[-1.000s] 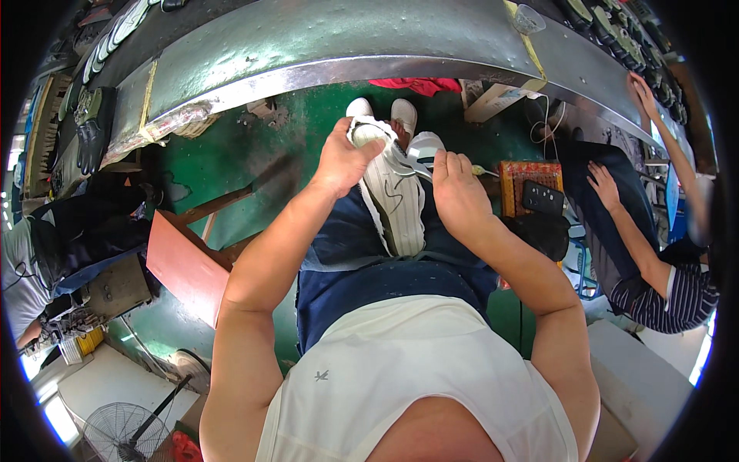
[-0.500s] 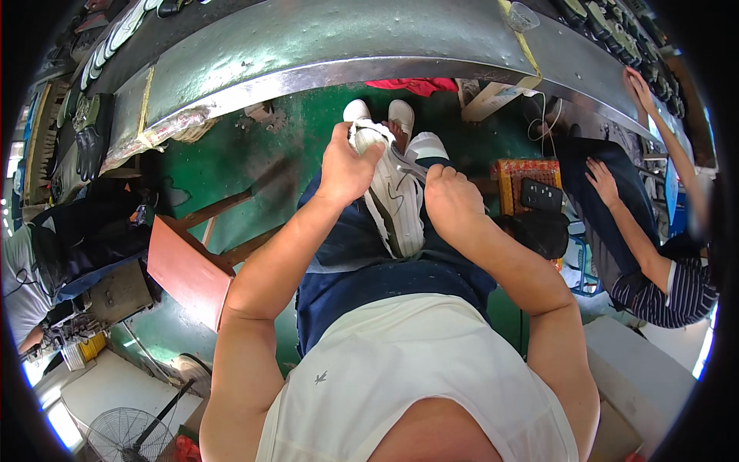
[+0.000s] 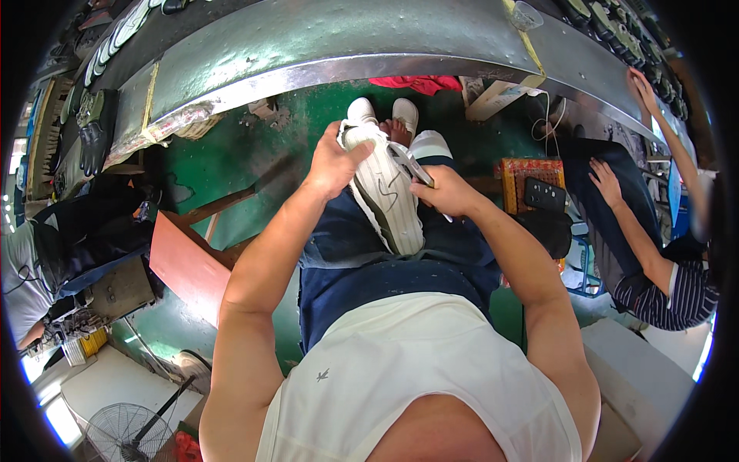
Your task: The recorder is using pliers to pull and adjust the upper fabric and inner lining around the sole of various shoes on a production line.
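Observation:
A white shoe upper [image 3: 389,196], with a grooved white bottom face turned up and dark marks drawn on it, lies lengthwise across my lap. My left hand [image 3: 335,165] is closed round its far end, thumb pressed on the bottom face. Ragged white edge material stands up around that end. In my right hand [image 3: 448,191] is a pair of metal pincers [image 3: 410,162], fingers wrapped round the handles. Their jaws point to the far right edge of the shoe upper, by its rim. I cannot make out whether the jaws grip the edge.
A metal-topped workbench [image 3: 339,42] curves across the far side. To my left is a pinkish stool-like board [image 3: 188,262]; to my right, a woven red seat [image 3: 519,173] bears a black phone-like object [image 3: 544,194]. A co-worker's hand [image 3: 606,181] rests at far right. A fan [image 3: 129,433] stands lower left.
My right hand has moved down and slightly right and turned, showing more of the pincers. My left hand has shifted slightly left, still on the shoe upper's far end.

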The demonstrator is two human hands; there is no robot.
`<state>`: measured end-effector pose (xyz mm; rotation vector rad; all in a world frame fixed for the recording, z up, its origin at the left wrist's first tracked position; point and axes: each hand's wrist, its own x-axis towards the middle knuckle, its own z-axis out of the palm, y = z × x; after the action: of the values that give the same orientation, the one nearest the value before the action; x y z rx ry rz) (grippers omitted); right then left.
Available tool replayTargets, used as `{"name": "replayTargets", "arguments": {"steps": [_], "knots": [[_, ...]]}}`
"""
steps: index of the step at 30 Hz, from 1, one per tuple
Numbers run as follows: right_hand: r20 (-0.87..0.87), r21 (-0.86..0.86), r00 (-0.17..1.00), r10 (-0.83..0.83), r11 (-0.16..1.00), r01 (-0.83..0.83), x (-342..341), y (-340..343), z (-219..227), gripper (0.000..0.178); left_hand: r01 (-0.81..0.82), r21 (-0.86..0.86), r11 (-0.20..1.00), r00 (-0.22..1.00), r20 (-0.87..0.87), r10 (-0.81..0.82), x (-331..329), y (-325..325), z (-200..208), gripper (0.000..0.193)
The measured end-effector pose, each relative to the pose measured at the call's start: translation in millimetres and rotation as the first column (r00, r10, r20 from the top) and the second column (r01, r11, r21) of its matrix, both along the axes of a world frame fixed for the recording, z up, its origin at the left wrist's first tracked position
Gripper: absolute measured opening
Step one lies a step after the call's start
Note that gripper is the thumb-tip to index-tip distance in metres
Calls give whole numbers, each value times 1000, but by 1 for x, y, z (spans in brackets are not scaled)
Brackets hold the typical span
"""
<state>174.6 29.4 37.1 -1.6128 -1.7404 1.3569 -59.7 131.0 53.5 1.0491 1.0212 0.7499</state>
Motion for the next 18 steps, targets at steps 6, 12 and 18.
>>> {"name": "replayTargets", "arguments": {"steps": [6, 12, 18], "knots": [[-303, -232, 951, -68, 973, -4, -2, 1, -9, 23, 43, -52, 998, 996, 77, -39, -8, 5, -1, 61], [5, -42, 997, 75, 996, -74, -2, 9, 17, 20, -23, -94, 995, 1000, 8, 24, -9, 4, -3, 65], [453, 121, 890, 51, 986, -118, -14, -10, 54, 40, 3, 35, 999, 970, -241, 5, -1, -1, 15, 69]]}}
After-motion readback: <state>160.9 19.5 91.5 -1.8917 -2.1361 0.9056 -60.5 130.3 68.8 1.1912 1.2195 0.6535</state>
